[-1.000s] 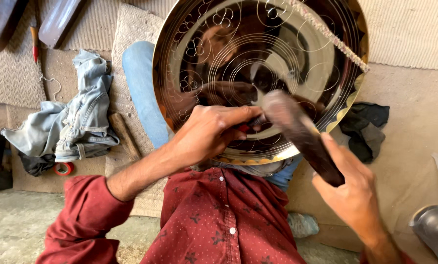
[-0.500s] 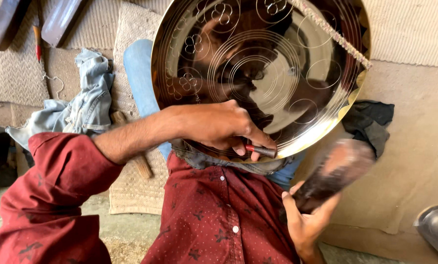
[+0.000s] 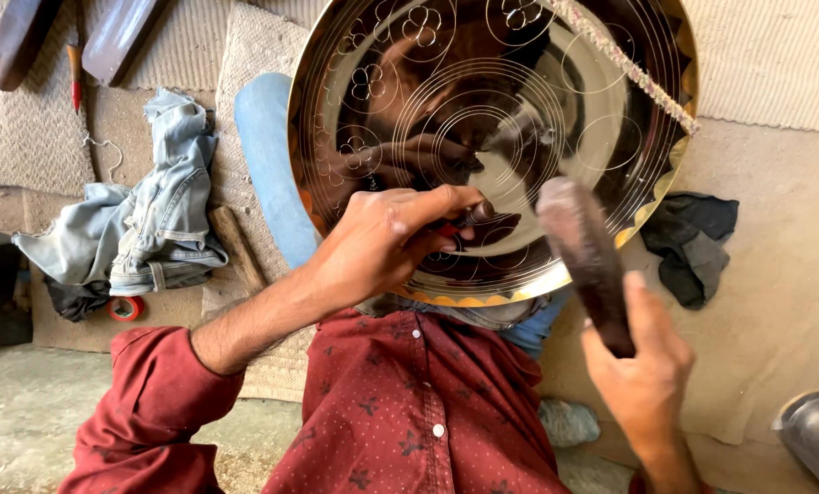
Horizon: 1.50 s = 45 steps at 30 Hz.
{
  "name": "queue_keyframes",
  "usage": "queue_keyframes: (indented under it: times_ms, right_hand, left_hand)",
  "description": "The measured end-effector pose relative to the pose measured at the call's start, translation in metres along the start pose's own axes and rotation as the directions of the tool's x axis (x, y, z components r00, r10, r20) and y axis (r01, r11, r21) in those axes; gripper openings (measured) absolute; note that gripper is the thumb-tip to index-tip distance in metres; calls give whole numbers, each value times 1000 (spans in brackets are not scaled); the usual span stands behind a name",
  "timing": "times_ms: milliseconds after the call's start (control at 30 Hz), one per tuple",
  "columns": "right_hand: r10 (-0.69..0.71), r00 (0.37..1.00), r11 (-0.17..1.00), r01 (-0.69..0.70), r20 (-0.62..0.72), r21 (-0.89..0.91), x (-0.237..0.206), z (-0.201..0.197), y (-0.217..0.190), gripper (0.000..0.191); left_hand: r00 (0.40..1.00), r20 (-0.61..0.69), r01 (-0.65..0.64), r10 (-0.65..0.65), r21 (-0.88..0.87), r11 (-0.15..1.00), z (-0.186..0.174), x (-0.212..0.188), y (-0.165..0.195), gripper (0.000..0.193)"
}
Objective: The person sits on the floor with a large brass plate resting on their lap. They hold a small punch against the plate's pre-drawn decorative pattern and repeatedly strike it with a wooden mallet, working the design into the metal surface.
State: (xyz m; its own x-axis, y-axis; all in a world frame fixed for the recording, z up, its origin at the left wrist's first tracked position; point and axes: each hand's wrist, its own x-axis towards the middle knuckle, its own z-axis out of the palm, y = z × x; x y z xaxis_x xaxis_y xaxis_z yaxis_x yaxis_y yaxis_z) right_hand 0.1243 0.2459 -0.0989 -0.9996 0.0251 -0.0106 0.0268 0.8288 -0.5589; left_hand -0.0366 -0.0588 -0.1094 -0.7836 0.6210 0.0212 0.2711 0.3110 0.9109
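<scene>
In the head view, a large round brass tray (image 3: pixel 519 146), polished and engraved with concentric rings and small flower motifs, is seen propped on the person's lap, its lower rim resting against the dark red shirt (image 3: pixel 409 412) and its face tilted toward the camera. The left hand (image 3: pixel 382 240) is laid against the lower part of the tray's face, its fingers closed tightly round a small dark chisel (image 3: pixel 472 216), whose tip is pressed to the metal; a trace of red is glimpsed under the fingers. The right hand (image 3: pixel 643 366) is wrapped fully round the handle of a dark mallet (image 3: pixel 585 261), which is held upright just beside the chisel and in front of the tray's lower right rim, not touching it. A cord (image 3: pixel 625 64) is draped across the tray's upper right. To the left, crumpled denim clothing (image 3: pixel 144 220) and a roll of red tape (image 3: pixel 126 307) are seen on the floor; a dark cloth (image 3: pixel 693 242) lies to the right.
</scene>
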Motion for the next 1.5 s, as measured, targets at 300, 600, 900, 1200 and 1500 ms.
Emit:
queue_keyframes:
  times_ms: [300,600,900,1200,1500]
  right_hand:
    - [100,972,978,-135,213,158,49,-34,-24,79]
    - [-89,903,982,149,421,-113,115,-60,-52,85]
    - [-134,860,934,276,492,-228,150,-72,-74,88]
    - [-127,796,880,365,592,-303,139,-72,-65,94]
    - [-116,956,983,149,268,-107,78,-57,-40,85]
  left_hand:
    - [998,38,49,-49,13,999,-4,3,9,52]
    - [942,-264,218,-206,14,976,6,-15,28,49]
    - [840,-421,370,-344,-20,929,18,-29,39,43]
    - [860,-403,329,-313,-30,944,15,-30,36,42]
    - [986,-78,142,-147,-61,988,-1,-12,23,47]
